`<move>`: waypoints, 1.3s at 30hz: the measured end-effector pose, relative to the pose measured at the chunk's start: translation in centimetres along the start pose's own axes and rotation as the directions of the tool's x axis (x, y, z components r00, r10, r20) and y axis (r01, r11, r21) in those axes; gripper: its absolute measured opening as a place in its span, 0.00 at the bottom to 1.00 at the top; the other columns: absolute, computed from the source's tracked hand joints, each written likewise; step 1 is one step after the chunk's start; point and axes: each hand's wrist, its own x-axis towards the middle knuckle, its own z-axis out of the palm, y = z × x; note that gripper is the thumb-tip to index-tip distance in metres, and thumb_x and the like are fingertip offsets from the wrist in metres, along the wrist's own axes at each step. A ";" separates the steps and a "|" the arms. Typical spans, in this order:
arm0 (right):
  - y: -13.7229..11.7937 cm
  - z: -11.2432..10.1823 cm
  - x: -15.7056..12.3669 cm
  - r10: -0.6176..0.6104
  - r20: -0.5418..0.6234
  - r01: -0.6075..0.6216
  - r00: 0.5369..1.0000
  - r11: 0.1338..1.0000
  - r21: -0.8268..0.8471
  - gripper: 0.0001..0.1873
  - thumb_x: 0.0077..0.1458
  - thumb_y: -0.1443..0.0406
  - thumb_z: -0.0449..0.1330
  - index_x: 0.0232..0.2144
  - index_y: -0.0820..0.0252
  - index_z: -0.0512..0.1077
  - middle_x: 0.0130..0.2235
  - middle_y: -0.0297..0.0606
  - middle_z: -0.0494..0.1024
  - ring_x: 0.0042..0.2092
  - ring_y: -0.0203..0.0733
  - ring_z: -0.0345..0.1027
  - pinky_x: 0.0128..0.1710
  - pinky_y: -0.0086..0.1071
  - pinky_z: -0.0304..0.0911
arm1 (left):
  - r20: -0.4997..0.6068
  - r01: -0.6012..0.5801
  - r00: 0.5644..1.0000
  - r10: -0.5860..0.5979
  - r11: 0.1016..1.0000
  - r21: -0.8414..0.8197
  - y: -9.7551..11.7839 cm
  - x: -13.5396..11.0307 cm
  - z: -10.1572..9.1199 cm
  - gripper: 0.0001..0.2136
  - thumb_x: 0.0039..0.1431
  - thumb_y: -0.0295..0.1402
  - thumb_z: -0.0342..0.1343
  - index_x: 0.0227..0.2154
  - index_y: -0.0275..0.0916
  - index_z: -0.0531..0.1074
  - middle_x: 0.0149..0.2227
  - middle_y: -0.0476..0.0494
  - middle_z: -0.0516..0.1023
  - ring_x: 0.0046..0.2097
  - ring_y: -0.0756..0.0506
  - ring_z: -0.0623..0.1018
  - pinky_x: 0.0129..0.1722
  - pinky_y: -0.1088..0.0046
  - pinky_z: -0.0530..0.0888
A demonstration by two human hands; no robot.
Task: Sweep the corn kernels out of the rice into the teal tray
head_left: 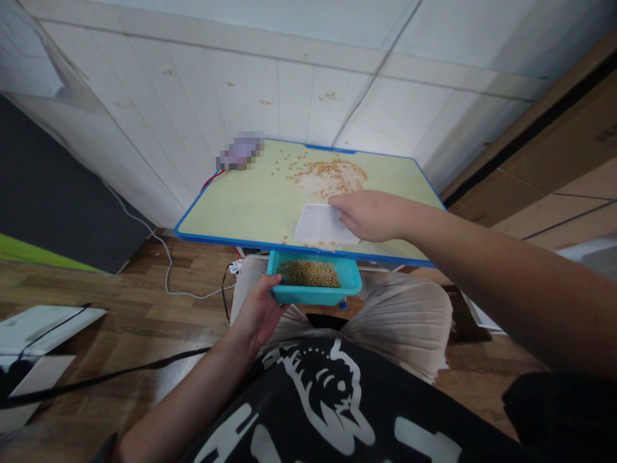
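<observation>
My left hand [265, 305] grips the left side of a turquoise plastic tub [315, 296], which sits just under the table's front edge, above my lap. Yellowish-brown beans or grains [311, 274] cover the tub's bottom. Over the table, my right hand [369, 215] is closed on the right end of a white flat plastic scraper-like piece [322, 225], whose lower edge is near the table's front edge. Beyond it lies a heap of pale grains [330, 180] mixed with orange-yellow kernels. A few grains lie along the front edge, between the white piece and the tub.
The small table [231, 212] has a blue rim and stands against a white panelled wall [270, 83]. A blurred-out object [240, 152] with a red cord rests at its back left corner. Cardboard boxes [540, 167] stand at the right. A white cable [168, 257] crosses the floor.
</observation>
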 end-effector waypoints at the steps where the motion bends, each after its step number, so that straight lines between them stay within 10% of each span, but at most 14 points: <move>1: 0.0 0.0 0.0 0.001 0.001 -0.001 1.000 1.000 0.003 0.17 0.69 0.67 0.52 0.54 0.62 0.76 0.47 0.52 0.85 0.44 0.50 0.76 0.41 0.37 0.59 | -0.005 0.001 1.000 -0.001 1.000 0.002 0.0 0.0 0.1 0.23 0.53 0.33 0.63 0.54 0.39 0.79 0.49 0.39 0.87 0.47 0.38 0.84 0.41 0.64 0.81; 39: -0.9 0.0 -1.0 -0.047 -0.024 0.048 0.999 0.998 0.031 0.16 0.68 0.68 0.51 0.50 0.61 0.77 0.45 0.50 0.85 0.42 0.48 0.75 0.40 0.36 0.59 | 0.009 0.010 1.000 -0.010 1.000 -0.011 0.0 0.2 0.0 0.23 0.54 0.32 0.63 0.55 0.37 0.79 0.51 0.38 0.87 0.48 0.38 0.84 0.42 0.63 0.81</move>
